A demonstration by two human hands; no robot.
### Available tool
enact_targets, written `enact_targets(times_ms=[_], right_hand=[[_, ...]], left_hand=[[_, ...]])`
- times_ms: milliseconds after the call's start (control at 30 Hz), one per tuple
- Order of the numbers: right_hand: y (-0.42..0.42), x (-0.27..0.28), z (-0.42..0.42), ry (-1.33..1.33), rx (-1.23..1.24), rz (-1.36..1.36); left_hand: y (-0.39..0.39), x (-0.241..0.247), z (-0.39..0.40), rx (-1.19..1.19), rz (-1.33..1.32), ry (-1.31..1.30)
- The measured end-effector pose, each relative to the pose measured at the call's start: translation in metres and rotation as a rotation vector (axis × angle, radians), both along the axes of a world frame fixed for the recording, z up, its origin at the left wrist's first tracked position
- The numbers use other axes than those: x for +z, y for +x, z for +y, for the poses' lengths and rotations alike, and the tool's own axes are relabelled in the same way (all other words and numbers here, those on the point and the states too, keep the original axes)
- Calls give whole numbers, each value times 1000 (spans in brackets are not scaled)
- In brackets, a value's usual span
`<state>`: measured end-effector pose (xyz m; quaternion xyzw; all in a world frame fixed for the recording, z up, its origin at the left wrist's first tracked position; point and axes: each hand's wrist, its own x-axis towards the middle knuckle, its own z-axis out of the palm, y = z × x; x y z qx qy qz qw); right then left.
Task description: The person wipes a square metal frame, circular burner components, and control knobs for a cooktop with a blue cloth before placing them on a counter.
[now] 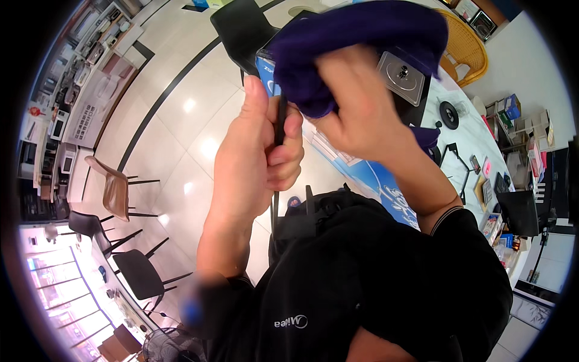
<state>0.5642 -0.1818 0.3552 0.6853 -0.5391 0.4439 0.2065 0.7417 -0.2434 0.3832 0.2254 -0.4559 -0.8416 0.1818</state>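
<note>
My left hand point(253, 154) grips a thin black bar-like piece point(281, 120), seen nearly edge-on, with the thumb raised beside it. A dark purple cloth point(362, 27) is bunched in my right hand point(357, 104), blurred by motion. The cloth lies close against the upper end of the black piece; whether they touch is hard to tell. Beyond the cloth, a square plate with a metal knob point(402, 78) rests on a black surface. A round black ring-shaped part point(448, 115) lies on the white tabletop to the right.
A black angular frame point(457, 165) and small items lie on the white table point(475, 131), before a monitor point(518, 212). A blue printed panel point(371, 174) covers the table's front. Chairs point(138, 273) and appliance shelves point(77, 95) stand left; a wicker chair point(466, 50) stands beyond.
</note>
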Motion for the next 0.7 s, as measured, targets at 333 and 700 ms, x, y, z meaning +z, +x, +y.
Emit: enact_targets(times_ms=[333, 700], right_hand=[[1, -26, -15, -148, -110, -561], [16, -39, -15, -218, 125, -580]], left_hand=[[-18, 0, 7, 8, -39, -81], [-18, -4, -2, -15, 73, 93]])
